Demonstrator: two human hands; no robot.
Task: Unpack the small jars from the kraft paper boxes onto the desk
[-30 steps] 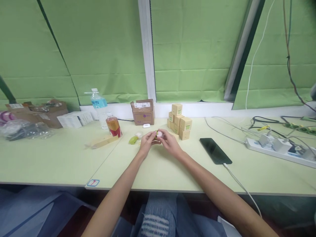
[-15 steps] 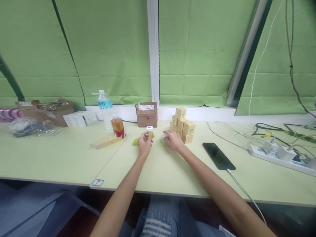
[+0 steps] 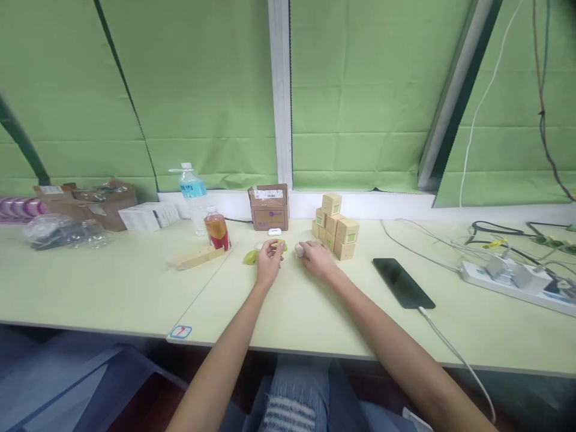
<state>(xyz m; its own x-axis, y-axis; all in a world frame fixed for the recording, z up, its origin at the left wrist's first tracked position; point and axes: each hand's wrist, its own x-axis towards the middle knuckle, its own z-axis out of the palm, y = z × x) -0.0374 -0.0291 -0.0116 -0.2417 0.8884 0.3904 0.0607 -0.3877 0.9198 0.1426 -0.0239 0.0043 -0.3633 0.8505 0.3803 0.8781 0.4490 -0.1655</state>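
My left hand is closed, its fingertips pinched at a small yellow-green piece whose kind I cannot make out. Beside its wrist side lies another yellow-green rounded object on the table. A small whitish, rounded piece sits in the fingertips of my right hand, low over the tabletop. Just right of that hand stands a stack of small light-brown boxes with green labels. Behind my hands rests a small white case, like an earbud case.
A brown carton stands at the back. On the left are a water bottle, a red drink bottle and a flat tan strip. A black phone with a cable and a power strip lie on the right.
The view has shifted slightly. The whitish piece at my right fingertips shows more plainly, and the right fingers lie a little lower around it. My left hand keeps its pinch.
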